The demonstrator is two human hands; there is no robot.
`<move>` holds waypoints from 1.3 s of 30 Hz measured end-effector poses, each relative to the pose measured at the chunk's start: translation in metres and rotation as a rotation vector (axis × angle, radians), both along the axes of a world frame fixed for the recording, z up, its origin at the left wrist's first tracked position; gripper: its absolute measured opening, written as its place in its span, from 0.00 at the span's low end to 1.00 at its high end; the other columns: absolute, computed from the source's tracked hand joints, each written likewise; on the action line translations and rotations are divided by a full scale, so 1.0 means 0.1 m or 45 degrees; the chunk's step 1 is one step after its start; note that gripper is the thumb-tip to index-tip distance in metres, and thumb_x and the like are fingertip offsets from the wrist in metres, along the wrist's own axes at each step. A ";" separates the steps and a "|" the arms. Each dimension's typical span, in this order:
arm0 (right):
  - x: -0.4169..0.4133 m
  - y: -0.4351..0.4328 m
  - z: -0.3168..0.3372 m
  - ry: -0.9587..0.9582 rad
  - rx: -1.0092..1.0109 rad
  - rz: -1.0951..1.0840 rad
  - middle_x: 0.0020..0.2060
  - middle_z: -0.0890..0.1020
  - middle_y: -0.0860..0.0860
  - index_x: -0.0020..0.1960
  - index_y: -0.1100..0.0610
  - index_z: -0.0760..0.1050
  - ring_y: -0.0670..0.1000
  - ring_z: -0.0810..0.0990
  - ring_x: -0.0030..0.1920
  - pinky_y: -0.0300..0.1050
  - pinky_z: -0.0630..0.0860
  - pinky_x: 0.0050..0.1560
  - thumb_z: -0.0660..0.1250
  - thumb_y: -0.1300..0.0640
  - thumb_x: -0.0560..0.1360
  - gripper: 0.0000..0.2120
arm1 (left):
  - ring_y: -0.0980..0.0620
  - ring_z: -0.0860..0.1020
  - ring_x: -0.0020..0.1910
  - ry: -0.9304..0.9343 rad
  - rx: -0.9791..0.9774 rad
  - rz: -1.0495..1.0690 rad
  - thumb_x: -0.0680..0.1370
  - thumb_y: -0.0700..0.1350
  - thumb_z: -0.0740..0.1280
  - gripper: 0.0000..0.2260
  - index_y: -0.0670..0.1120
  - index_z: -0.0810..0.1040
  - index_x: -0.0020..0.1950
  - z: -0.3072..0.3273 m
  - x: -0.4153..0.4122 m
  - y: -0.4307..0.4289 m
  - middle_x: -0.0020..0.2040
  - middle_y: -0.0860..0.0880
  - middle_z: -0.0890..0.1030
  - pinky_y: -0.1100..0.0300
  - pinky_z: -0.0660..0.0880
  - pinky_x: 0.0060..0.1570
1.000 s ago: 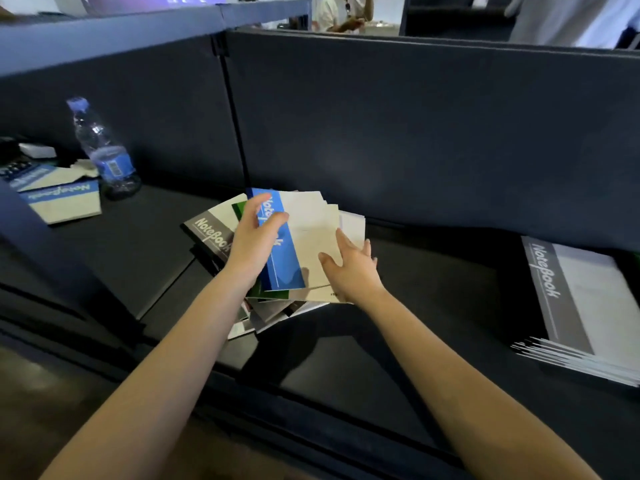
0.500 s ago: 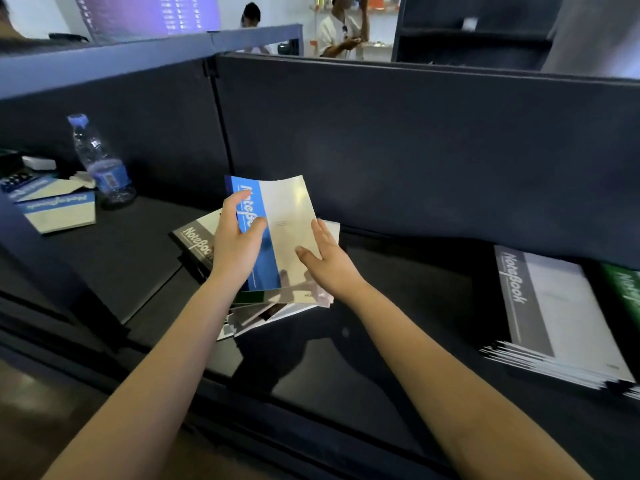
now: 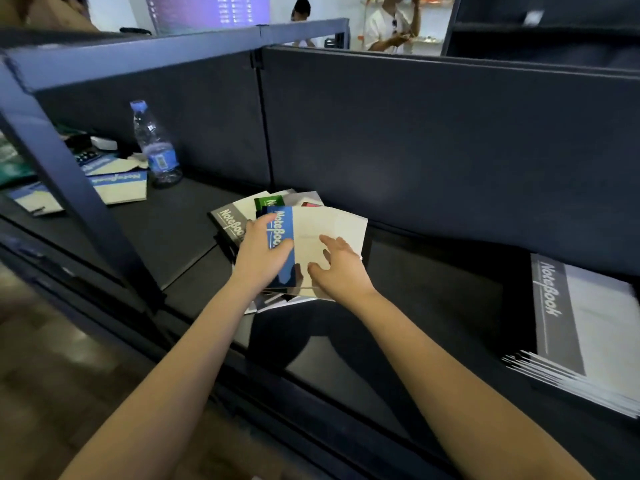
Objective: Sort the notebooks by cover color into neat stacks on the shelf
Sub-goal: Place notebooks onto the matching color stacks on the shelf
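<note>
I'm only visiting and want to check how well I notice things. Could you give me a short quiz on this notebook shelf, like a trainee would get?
1. True or false: the water bottle stands upright, left of the mixed notebook pile.
2. The top notebook, gripped by the left hand and touched by the right hand, has a band of which colour? A red, B blue, C green.
3. Fill in: the neat stack at the far right has ____ bands.
Key: 1 true; 2 B; 3 gray.
</note>
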State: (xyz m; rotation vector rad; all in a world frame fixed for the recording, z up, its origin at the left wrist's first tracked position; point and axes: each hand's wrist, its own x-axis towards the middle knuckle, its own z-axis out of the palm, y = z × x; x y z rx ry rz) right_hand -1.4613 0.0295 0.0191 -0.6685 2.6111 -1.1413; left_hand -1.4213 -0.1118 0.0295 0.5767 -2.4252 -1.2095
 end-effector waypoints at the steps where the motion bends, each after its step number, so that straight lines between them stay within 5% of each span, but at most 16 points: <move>1: 0.01 0.01 0.01 -0.002 -0.049 0.006 0.75 0.59 0.55 0.75 0.55 0.59 0.54 0.69 0.69 0.49 0.70 0.67 0.65 0.55 0.75 0.31 | 0.51 0.73 0.57 0.069 0.081 0.027 0.77 0.43 0.66 0.20 0.49 0.67 0.69 -0.01 0.02 0.00 0.64 0.48 0.72 0.59 0.70 0.50; 5: 0.08 0.12 0.03 0.007 -0.183 0.050 0.74 0.61 0.52 0.72 0.56 0.65 0.48 0.71 0.67 0.28 0.66 0.60 0.65 0.60 0.76 0.26 | 0.50 0.77 0.56 0.331 0.340 0.176 0.74 0.35 0.69 0.18 0.49 0.70 0.59 -0.04 0.10 0.01 0.55 0.50 0.77 0.59 0.73 0.54; 8: 0.13 0.20 0.01 0.040 -0.243 0.063 0.73 0.64 0.50 0.70 0.56 0.69 0.36 0.68 0.59 0.14 0.58 0.48 0.65 0.62 0.75 0.23 | 0.51 0.77 0.58 0.370 0.485 0.141 0.74 0.31 0.69 0.23 0.47 0.67 0.65 -0.05 0.16 0.05 0.59 0.46 0.77 0.62 0.74 0.52; 11: 0.15 0.35 0.03 0.064 -0.314 0.038 0.73 0.64 0.50 0.69 0.55 0.70 0.35 0.64 0.64 0.14 0.58 0.50 0.65 0.62 0.75 0.22 | 0.60 0.78 0.54 0.399 0.529 0.103 0.75 0.30 0.67 0.27 0.54 0.64 0.65 -0.06 0.21 0.16 0.58 0.51 0.78 0.70 0.74 0.46; 13: 0.13 0.50 0.04 0.045 -0.356 -0.002 0.72 0.65 0.49 0.69 0.54 0.69 0.43 0.63 0.71 0.23 0.62 0.59 0.64 0.63 0.75 0.23 | 0.67 0.79 0.49 0.425 0.518 0.074 0.75 0.28 0.66 0.28 0.53 0.64 0.67 -0.03 0.21 0.24 0.53 0.56 0.78 0.71 0.74 0.44; 17: 0.08 0.87 0.09 -0.013 -0.416 -0.156 0.71 0.67 0.47 0.73 0.52 0.63 0.49 0.68 0.68 0.40 0.70 0.62 0.65 0.59 0.76 0.26 | 0.53 0.78 0.58 0.492 0.585 0.001 0.75 0.29 0.66 0.29 0.62 0.67 0.62 0.12 0.20 0.41 0.62 0.45 0.77 0.67 0.76 0.44; 22: 0.07 1.33 0.23 -0.062 -0.484 -0.291 0.68 0.70 0.48 0.72 0.49 0.63 0.49 0.71 0.66 0.49 0.70 0.66 0.68 0.41 0.72 0.32 | 0.54 0.79 0.56 0.523 0.607 -0.202 0.75 0.29 0.66 0.27 0.59 0.68 0.63 0.31 0.16 0.89 0.60 0.45 0.79 0.61 0.78 0.50; 24: 0.09 1.55 0.30 -0.002 -0.501 -0.363 0.65 0.72 0.47 0.71 0.49 0.65 0.48 0.72 0.64 0.47 0.70 0.66 0.70 0.38 0.69 0.35 | 0.54 0.80 0.56 0.522 0.612 -0.242 0.75 0.30 0.67 0.27 0.59 0.68 0.63 0.34 0.11 1.11 0.58 0.46 0.80 0.59 0.78 0.52; 29: 0.14 2.25 0.42 0.136 -0.499 -0.527 0.67 0.71 0.47 0.72 0.51 0.63 0.49 0.70 0.65 0.42 0.69 0.62 0.72 0.54 0.73 0.31 | 0.57 0.79 0.56 0.476 0.792 -0.337 0.74 0.33 0.70 0.27 0.56 0.68 0.65 0.27 0.00 1.73 0.59 0.47 0.79 0.61 0.77 0.50; 32: 0.17 2.62 0.41 0.137 -0.576 -0.614 0.59 0.74 0.47 0.72 0.51 0.63 0.47 0.73 0.57 0.27 0.72 0.45 0.70 0.61 0.75 0.29 | 0.61 0.76 0.59 0.439 0.891 -0.446 0.74 0.33 0.70 0.27 0.54 0.66 0.67 0.24 -0.05 2.16 0.64 0.49 0.76 0.64 0.76 0.50; 35: 0.22 3.01 0.36 0.183 -0.650 -0.745 0.54 0.75 0.48 0.71 0.51 0.65 0.48 0.75 0.54 0.31 0.74 0.46 0.66 0.64 0.76 0.25 | 0.61 0.73 0.63 0.399 0.956 -0.570 0.76 0.31 0.65 0.25 0.52 0.66 0.68 0.22 -0.09 2.57 0.68 0.48 0.72 0.68 0.75 0.48; 39: 0.34 3.47 0.29 0.240 -0.657 -0.927 0.53 0.77 0.48 0.70 0.51 0.66 0.47 0.76 0.50 0.26 0.68 0.39 0.64 0.64 0.77 0.23 | 0.58 0.68 0.69 0.303 1.032 -0.710 0.80 0.32 0.58 0.22 0.55 0.66 0.68 0.18 -0.08 3.04 0.73 0.50 0.67 0.65 0.71 0.59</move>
